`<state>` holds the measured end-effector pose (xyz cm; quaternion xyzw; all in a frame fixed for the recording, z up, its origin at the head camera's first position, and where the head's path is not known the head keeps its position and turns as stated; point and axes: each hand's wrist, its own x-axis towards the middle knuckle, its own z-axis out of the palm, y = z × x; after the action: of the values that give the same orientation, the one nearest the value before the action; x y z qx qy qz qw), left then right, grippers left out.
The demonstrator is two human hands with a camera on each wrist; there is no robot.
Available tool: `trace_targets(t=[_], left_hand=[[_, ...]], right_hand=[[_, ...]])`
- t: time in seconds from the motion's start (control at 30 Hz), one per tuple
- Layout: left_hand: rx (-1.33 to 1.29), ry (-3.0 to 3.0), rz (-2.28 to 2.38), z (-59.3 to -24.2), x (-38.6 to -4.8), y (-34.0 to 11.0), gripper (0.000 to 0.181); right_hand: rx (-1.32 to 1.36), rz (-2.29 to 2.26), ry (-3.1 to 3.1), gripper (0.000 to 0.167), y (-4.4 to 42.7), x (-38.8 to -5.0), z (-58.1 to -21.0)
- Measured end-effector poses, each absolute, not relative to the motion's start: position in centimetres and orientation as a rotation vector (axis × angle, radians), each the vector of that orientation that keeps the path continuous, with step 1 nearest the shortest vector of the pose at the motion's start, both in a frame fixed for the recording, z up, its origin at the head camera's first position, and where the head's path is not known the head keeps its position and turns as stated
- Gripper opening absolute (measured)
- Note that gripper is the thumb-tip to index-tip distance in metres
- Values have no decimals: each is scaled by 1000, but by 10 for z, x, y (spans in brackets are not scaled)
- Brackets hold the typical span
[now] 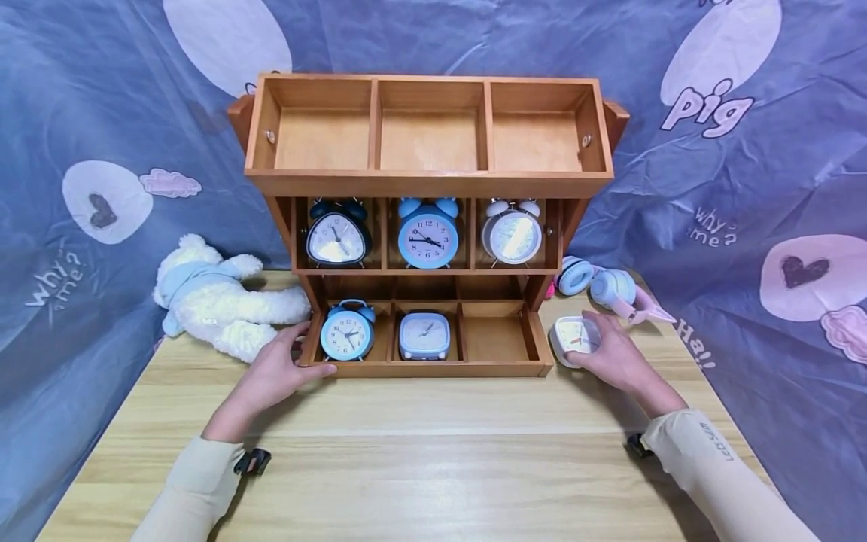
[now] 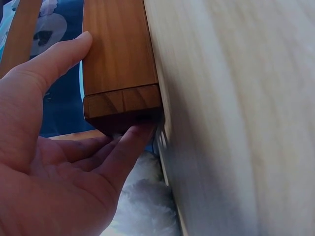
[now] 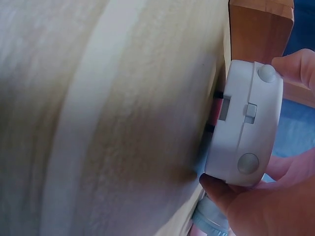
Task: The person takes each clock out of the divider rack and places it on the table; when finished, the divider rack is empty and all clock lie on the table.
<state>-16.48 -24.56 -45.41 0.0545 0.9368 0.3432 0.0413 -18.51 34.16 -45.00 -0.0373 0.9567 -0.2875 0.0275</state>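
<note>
A wooden shelf (image 1: 433,369) with stacked compartments stands on the table. My left hand (image 1: 274,374) holds its lower left front corner, thumb on the front board (image 2: 118,49) and fingers around the side in the left wrist view. Just right of the shelf, my right hand (image 1: 616,357) grips a small white clock (image 1: 574,336); the right wrist view shows the clock's underside (image 3: 243,123) between thumb and fingers. A round blue clock (image 1: 347,336) and a squarish blue clock (image 1: 424,336) sit in the bottom row's left and middle compartments; the right compartment (image 1: 497,339) is bare.
Three clocks fill the middle row: dark (image 1: 336,239), blue (image 1: 428,239) and white (image 1: 512,237). The top row (image 1: 433,184) holds nothing. A white plush toy (image 1: 217,297) lies left of the shelf, blue headphones (image 1: 612,289) behind my right hand. Patterned blue cloth (image 1: 433,38) hangs behind.
</note>
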Motion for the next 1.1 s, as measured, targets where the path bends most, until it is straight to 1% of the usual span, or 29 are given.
trace_targets(t=[0.5, 0.8, 1.1], left_hand=[[155, 2846, 1048, -451, -163, -245, 113], [163, 2855, 1055, -452, -163, -245, 111], [163, 2858, 1061, -452, -165, -245, 110]], right_hand=[[-122, -889, 2924, 108, 343, -184, -448], [-130, -915, 2968, 108, 339, -182, -436], [-192, -994, 3002, 103, 315, -175, -418]])
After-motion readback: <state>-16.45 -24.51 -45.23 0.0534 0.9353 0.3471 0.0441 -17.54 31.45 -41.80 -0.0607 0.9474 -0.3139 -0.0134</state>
